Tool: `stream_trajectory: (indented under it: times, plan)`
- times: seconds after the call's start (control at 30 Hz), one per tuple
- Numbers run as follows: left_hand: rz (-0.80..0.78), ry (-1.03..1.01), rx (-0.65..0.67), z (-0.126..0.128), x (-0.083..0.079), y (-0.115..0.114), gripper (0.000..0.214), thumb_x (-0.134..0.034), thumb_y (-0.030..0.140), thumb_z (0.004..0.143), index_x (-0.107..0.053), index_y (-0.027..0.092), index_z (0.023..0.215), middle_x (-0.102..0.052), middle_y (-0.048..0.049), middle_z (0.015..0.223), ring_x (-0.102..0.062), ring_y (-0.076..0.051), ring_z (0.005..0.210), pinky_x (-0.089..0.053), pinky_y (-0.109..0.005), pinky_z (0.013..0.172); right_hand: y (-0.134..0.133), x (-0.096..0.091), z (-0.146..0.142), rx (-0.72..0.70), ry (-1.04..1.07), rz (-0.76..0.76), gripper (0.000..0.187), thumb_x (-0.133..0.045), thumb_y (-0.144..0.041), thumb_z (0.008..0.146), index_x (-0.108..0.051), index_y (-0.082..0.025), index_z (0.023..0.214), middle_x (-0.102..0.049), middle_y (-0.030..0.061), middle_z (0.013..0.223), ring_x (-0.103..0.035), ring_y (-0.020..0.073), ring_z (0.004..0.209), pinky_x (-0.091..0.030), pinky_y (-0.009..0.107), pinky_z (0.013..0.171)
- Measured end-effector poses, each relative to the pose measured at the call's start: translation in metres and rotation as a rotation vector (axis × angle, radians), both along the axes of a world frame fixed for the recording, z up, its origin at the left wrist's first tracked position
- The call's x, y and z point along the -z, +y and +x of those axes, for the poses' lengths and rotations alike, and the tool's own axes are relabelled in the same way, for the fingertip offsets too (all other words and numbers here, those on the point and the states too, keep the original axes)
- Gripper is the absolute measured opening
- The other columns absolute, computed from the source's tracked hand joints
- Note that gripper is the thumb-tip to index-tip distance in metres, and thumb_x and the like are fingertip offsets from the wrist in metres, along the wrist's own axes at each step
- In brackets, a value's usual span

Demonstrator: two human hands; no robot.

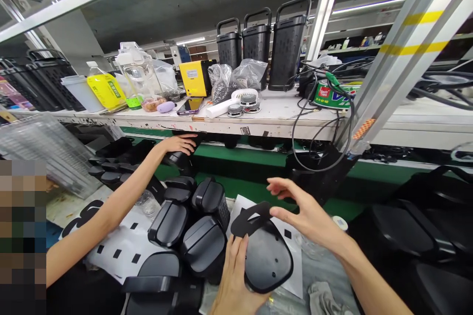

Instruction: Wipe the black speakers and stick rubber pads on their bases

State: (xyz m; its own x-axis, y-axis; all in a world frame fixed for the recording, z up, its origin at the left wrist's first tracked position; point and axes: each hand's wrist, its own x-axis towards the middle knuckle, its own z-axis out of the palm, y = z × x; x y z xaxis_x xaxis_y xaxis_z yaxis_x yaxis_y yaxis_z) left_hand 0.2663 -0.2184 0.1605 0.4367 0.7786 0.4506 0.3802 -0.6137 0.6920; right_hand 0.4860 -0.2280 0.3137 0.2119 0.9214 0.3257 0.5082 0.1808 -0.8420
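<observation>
My left hand [236, 278] grips the side of a black plastic housing [264, 258], whose flat, rounded end with small dark holes faces up. Its fingertips touch the near end of a black ring-shaped pad [248, 220]. That pad lies tilted across the far edge of the housing's face, a gap in its middle. My right hand [303, 211] is open at the pad's far end, thumb at its edge and fingers spread above. Under the housing lies a white sheet [297, 275] with dark squares.
Several black housings with handles [205, 243] crowd the left. A co-worker's hand [180, 144] reaches in below the shelf [221, 125]. On the shelf stand a yellow box [195, 78], a yellow bottle [105, 88] and looped cables [293, 142]. More black housings [402, 226] sit right, near a grey cloth [325, 300].
</observation>
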Motion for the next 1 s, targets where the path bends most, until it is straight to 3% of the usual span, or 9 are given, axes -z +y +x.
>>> stream_trajectory:
  times: [0.1,0.17,0.3,0.4,0.5,0.63,0.8,0.9,1.0]
  plan:
    - [0.03,0.031,0.068,-0.001,-0.003,0.003,0.124,-0.086,0.01,0.055,-0.015,0.038,0.152,-0.045,-0.0137,0.149,-0.041,-0.045,0.139,-0.049,-0.064,0.104,-0.004,0.015,-0.015,-0.016,0.206,-0.081,0.026,-0.068,-0.046,0.084,-0.065,-0.023,0.096,-0.065,0.0034,0.089,-0.061,0.0167,0.081,-0.052,0.03,0.075]
    - [0.112,-0.009,0.136,-0.002,-0.008,0.005,0.114,-0.082,0.009,0.062,-0.015,0.034,0.151,-0.039,-0.0165,0.152,-0.036,-0.041,0.143,-0.046,-0.063,0.107,-0.009,0.018,-0.026,0.033,0.291,-0.08,0.026,-0.068,-0.047,0.083,-0.064,-0.021,0.083,-0.062,0.002,0.079,-0.058,0.0142,0.071,-0.05,0.026,0.065]
    - [0.13,-0.123,0.17,0.0,-0.019,0.005,0.101,-0.084,0.022,0.066,-0.021,0.03,0.144,-0.009,-0.0197,0.162,-0.032,-0.037,0.146,-0.046,-0.057,0.108,-0.031,0.013,-0.025,0.3,0.451,-0.017,0.03,-0.077,-0.048,0.074,-0.065,-0.022,0.082,-0.061,0.0009,0.074,-0.053,0.0113,0.059,-0.047,0.022,0.049]
    - [-0.033,-0.059,0.115,0.001,-0.023,0.0,0.097,-0.091,0.026,0.055,-0.035,0.027,0.134,-0.026,-0.0209,0.157,-0.042,-0.039,0.14,-0.05,-0.056,0.105,-0.05,0.01,-0.007,0.452,0.588,-0.013,0.036,-0.084,-0.049,0.065,-0.066,-0.021,0.08,-0.06,0.0013,0.073,-0.049,0.0102,0.054,-0.041,0.02,0.039]
    - [-0.105,-0.046,0.038,0.003,-0.025,-0.005,0.096,-0.09,0.018,0.05,-0.039,0.028,0.131,-0.042,-0.0181,0.149,-0.052,-0.038,0.132,-0.053,-0.053,0.102,-0.068,0.013,0.0,0.445,0.708,-0.173,0.043,-0.087,-0.052,0.056,-0.065,-0.019,0.072,-0.055,0.0011,0.064,-0.045,0.0099,0.05,-0.035,0.019,0.033]
    - [-0.115,-0.092,0.155,0.011,-0.033,-0.009,0.097,-0.089,0.013,0.049,-0.036,0.03,0.13,-0.04,-0.0165,0.15,-0.053,-0.036,0.132,-0.052,-0.051,0.103,-0.08,0.024,-0.017,0.448,0.825,-0.31,0.046,-0.087,-0.055,0.056,-0.063,-0.018,0.07,-0.051,-0.0009,0.057,-0.041,0.008,0.046,-0.032,0.017,0.032]
    - [-0.312,-0.078,0.232,0.017,-0.043,-0.007,0.098,-0.086,0.011,0.052,-0.029,0.027,0.131,-0.028,-0.0198,0.155,-0.043,-0.035,0.14,-0.043,-0.058,0.11,-0.077,0.038,-0.036,0.475,0.823,-0.323,0.046,-0.087,-0.054,0.055,-0.064,-0.017,0.069,-0.052,-0.0009,0.057,-0.043,0.0075,0.045,-0.034,0.017,0.033]
    - [-0.472,-0.07,0.21,0.014,-0.047,-0.005,0.113,-0.092,0.021,0.047,-0.025,0.027,0.137,-0.025,-0.0192,0.158,-0.036,-0.037,0.144,-0.035,-0.061,0.114,-0.073,0.039,-0.038,0.469,0.812,-0.322,0.044,-0.087,-0.053,0.056,-0.066,-0.017,0.07,-0.055,-0.0001,0.059,-0.043,0.0068,0.043,-0.035,0.018,0.033]
    - [-0.611,-0.032,0.16,0.012,-0.05,-0.006,0.133,-0.093,0.028,0.047,-0.008,0.028,0.148,-0.036,-0.0174,0.154,-0.04,-0.036,0.141,-0.035,-0.061,0.114,-0.07,0.035,-0.039,0.479,0.801,-0.319,0.045,-0.088,-0.052,0.055,-0.067,-0.016,0.07,-0.056,0.0004,0.059,-0.045,0.0078,0.044,-0.037,0.018,0.033]
